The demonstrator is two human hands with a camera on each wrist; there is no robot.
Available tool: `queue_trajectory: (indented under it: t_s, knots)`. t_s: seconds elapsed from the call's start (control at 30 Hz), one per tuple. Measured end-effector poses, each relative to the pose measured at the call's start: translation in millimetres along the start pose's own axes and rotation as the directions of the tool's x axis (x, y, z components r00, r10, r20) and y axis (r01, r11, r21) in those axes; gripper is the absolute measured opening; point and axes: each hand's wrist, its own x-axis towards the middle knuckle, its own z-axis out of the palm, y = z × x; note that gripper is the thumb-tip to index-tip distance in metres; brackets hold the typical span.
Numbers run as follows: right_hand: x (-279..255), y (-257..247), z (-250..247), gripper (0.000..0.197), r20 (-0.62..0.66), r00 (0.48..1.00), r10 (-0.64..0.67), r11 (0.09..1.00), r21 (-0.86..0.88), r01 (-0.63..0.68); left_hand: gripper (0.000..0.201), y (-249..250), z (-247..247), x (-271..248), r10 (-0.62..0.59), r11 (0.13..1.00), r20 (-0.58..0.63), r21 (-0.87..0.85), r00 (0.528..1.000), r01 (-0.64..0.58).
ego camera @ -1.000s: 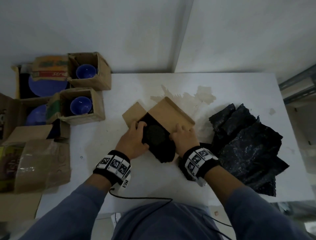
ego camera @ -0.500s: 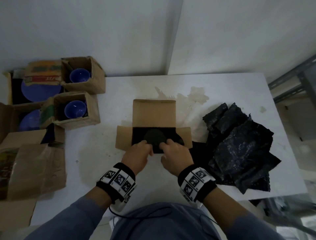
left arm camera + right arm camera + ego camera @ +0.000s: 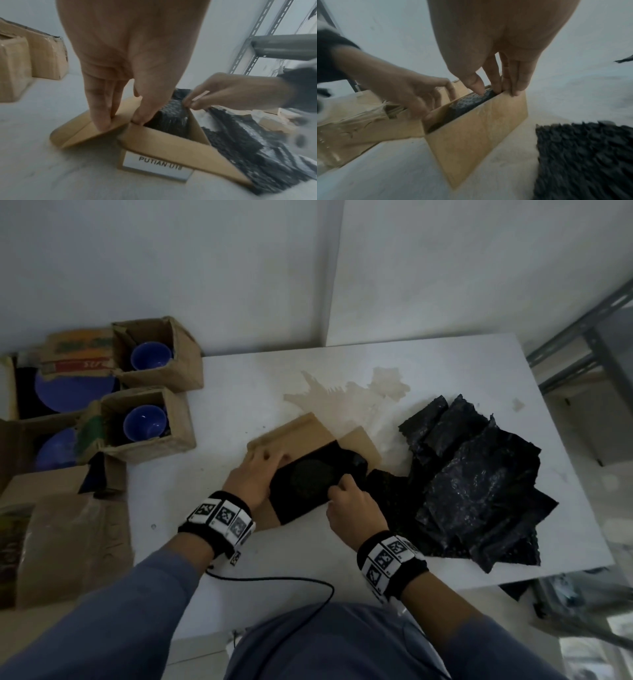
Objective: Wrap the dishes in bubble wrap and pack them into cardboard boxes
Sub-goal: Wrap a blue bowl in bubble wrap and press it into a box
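Note:
A small cardboard box (image 3: 291,433) lies tilted on the white table (image 3: 462,378), its flaps open. Inside sits a dish wrapped in black bubble wrap (image 3: 311,479). My left hand (image 3: 255,474) holds the box's left side: fingers lie on the out-folded flap (image 3: 82,132), thumb at the rim. My right hand (image 3: 346,494) pinches the top edge of the right flap (image 3: 471,135), thumb against the wrapped dish (image 3: 467,102), fingers outside. The left wrist view shows the box (image 3: 163,142), the wrapped dish (image 3: 168,119) and my left hand (image 3: 121,123). My right hand (image 3: 496,90) fills the right wrist view's top.
A heap of black bubble wrap (image 3: 479,484) lies just right of the box. At the far left stand two small boxes (image 3: 185,361) (image 3: 178,422), each holding a blue cup (image 3: 150,356). Left of the table stand boxes holding blue plates (image 3: 68,395) and a taped box (image 3: 68,542). A metal shelf (image 3: 582,337) stands right.
The box has turned from square-on to tilted. Both hands left its near edge: the left went to the left flap, the right to the right flap.

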Motion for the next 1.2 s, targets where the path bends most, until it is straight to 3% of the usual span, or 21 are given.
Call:
queue_trajectory:
  t_s: [0.13,0.27,0.33,0.43,0.5,0.63,0.77,0.93,1.07,1.2]
  knots:
    - [23.0,2.8,-8.6,0.021,-0.074,0.997,-0.019,0.997,0.067,0.024,0.056,4.6,16.6,-23.2,-0.086,0.994,-0.043,-0.072,0.995,0.083]
    - [41.1,-2.3,-12.0,0.031,-0.037,0.996,-0.085,0.995,0.051,0.087,0.067,12.6,37.7,-53.6,-0.088,0.982,0.027,-0.166,0.996,0.091]
    - [43.0,-1.7,-10.7,0.036,-0.037,0.995,-0.098,0.993,0.069,0.100,0.062,12.3,34.4,-60.4,-0.082,0.982,0.007,-0.170,0.997,0.082]
    - [40.2,3.7,-5.9,0.047,-0.091,0.991,-0.101,0.990,0.093,0.110,0.061,11.5,20.5,-53.3,0.042,0.997,-0.140,-0.063,0.989,-0.051]
    - [36.8,6.7,-1.3,0.056,-0.095,0.991,-0.095,0.992,0.068,0.102,0.068,16.7,13.5,-39.0,0.170,0.985,-0.166,-0.005,0.971,-0.173]
    - [32.0,9.5,3.1,0.069,-0.055,0.998,0.025,0.981,0.191,-0.014,0.093,37.2,4.3,-1.4,0.271,0.955,-0.056,0.144,0.961,-0.261]
    - [31.3,11.3,8.1,0.069,-0.056,0.997,0.053,0.963,0.266,-0.036,0.115,45.7,2.5,20.1,0.239,0.933,0.051,0.263,0.970,-0.244]
    - [34.0,13.9,13.5,0.070,-0.040,0.997,0.072,0.956,0.286,-0.057,0.124,48.7,3.0,32.7,0.185,0.940,0.144,0.263,0.972,-0.217]
    - [36.4,18.2,15.3,0.071,-0.028,0.998,0.062,0.960,0.277,-0.052,0.119,59.0,2.1,39.0,0.123,0.956,0.195,0.240,0.973,-0.169]
    - [38.5,21.3,13.6,0.072,-0.010,0.999,0.036,0.969,0.244,-0.033,0.116,61.7,5.7,36.4,0.108,0.951,0.143,0.275,0.984,-0.145]
